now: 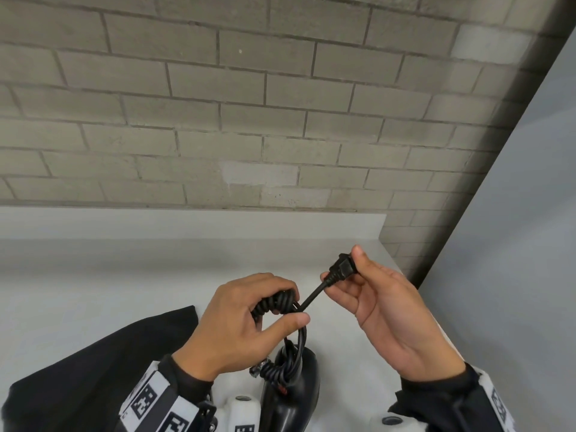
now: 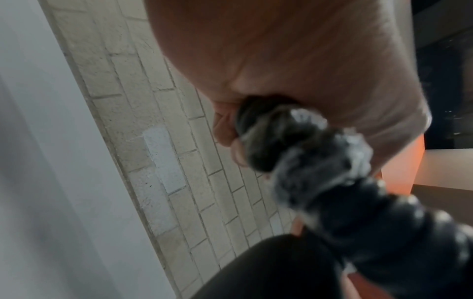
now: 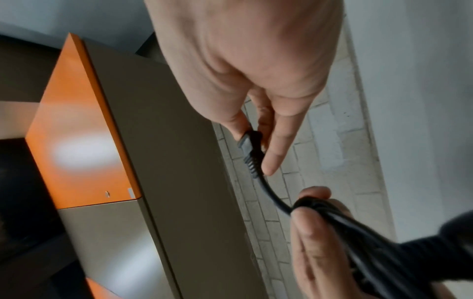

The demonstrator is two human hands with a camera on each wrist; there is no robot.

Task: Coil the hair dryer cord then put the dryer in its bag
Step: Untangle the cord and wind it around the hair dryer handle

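Fingers [image 1: 282,286] of left hand [image 1: 246,322] curl round bundled black rubbery cord [image 1: 274,302], w/ right hand [image 1: 386,307] pinching its ribbed plug [image 1: 341,269] betw. thumb & fingertips. Glossy black hair dryer [image 1: 293,391] hangs just below over smooth white counter [image 1: 93,275]; matte black bag [image 1: 103,363] lies at left, grey brick wall [image 1: 218,104] behind.

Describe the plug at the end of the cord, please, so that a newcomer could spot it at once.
Look above the white counter that runs below the brick wall, where two hands meet. The right hand pinches the plug by thumb and fingertips. It is a small ribbed black block ending a straight stretch of cord, unlike the coiled cord gripped in the left hand.
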